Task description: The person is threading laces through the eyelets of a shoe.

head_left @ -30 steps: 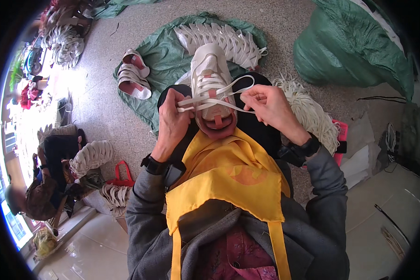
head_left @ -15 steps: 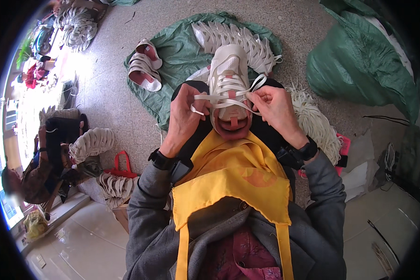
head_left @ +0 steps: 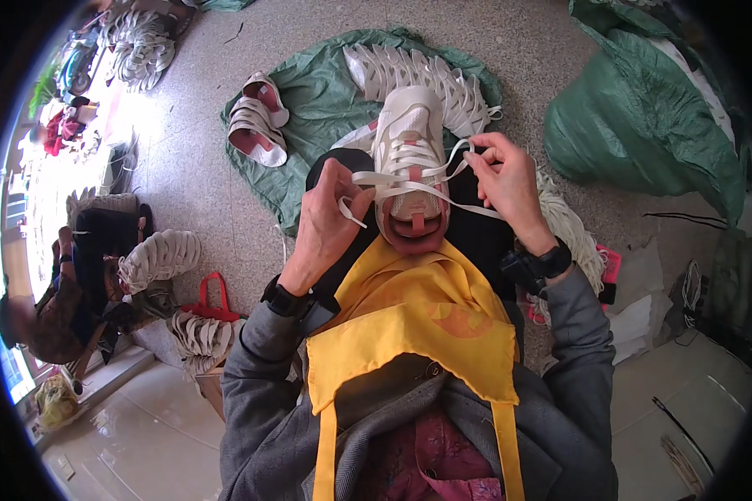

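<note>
A cream sneaker (head_left: 411, 159) with a pink tongue and lining rests on my lap, its toe pointing away and its opening toward me. White shoelace (head_left: 418, 185) runs through its eyelets and crosses over the tongue. At the shoe's left side my left hand (head_left: 332, 213) is closed on the lace, with a short tip hanging below the fingers. To the right, my right hand (head_left: 505, 184) pinches a loop of the lace between thumb and fingers. One strand trails from the shoe to beneath this hand.
Beyond my knees, a green sheet (head_left: 309, 92) carries rows of cream shoes (head_left: 426, 75) and a few pink-lined shoes (head_left: 259, 121). A pile of white laces (head_left: 560, 217) lies right, near a large green sack (head_left: 635, 125). Another person (head_left: 50, 309) sits at left beside stacked shoes (head_left: 160, 260).
My right hand has moved right and slightly up, drawing the lace loop outward. My left hand has shifted slightly down. The shoe stays on my lap.
</note>
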Available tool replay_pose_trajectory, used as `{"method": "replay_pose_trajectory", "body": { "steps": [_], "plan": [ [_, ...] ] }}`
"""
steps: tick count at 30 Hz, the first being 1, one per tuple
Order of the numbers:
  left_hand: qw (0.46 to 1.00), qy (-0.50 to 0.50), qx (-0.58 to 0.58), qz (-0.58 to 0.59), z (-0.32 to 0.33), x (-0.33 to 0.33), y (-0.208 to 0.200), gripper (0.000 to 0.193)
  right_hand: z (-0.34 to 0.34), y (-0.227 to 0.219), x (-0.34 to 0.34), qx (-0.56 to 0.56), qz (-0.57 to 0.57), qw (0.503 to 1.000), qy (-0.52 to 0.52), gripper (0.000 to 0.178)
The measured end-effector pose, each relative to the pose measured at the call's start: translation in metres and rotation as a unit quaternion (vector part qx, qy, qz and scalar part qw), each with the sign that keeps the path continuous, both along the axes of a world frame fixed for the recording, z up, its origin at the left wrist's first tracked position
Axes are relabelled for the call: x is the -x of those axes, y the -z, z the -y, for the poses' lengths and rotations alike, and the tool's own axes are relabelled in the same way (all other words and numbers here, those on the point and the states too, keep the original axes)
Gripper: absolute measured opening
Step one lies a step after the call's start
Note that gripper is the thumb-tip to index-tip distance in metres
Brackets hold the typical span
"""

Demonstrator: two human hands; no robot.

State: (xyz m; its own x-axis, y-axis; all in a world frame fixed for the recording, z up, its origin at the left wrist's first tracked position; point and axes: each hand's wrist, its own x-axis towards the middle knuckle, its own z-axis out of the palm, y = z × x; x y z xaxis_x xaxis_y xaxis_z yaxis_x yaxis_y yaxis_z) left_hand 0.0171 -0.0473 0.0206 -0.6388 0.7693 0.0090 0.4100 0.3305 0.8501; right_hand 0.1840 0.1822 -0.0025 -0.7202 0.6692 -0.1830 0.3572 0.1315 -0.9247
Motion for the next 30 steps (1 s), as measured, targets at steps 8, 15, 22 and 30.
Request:
{"method": "replay_pose_trajectory", "body": {
  "steps": [8, 15, 22, 30],
  "plan": [
    [0.993, 0.042, 0.01, -0.107, 0.007, -0.004, -0.002, 0.026, -0.015, 0.0, 0.005, -0.036, 0.012, 0.998, -0.047, 0.017],
    [0.991, 0.071, 0.01, -0.111, 0.009, -0.002, 0.002, 0.019, -0.024, -0.02, -0.017, 0.311, -0.087, 0.939, -0.116, 0.022],
    [0.997, 0.07, 0.024, -0.03, 0.013, 0.007, -0.009, 0.019, -0.007, -0.004, -0.014, 0.107, -0.112, 0.982, -0.109, 0.032],
    [0.997, 0.075, 0.001, 0.007, 0.027, 0.023, -0.02, 0.019, 0.023, -0.015, 0.003, -0.172, 0.02, 0.978, -0.115, 0.048]
  ]
}}
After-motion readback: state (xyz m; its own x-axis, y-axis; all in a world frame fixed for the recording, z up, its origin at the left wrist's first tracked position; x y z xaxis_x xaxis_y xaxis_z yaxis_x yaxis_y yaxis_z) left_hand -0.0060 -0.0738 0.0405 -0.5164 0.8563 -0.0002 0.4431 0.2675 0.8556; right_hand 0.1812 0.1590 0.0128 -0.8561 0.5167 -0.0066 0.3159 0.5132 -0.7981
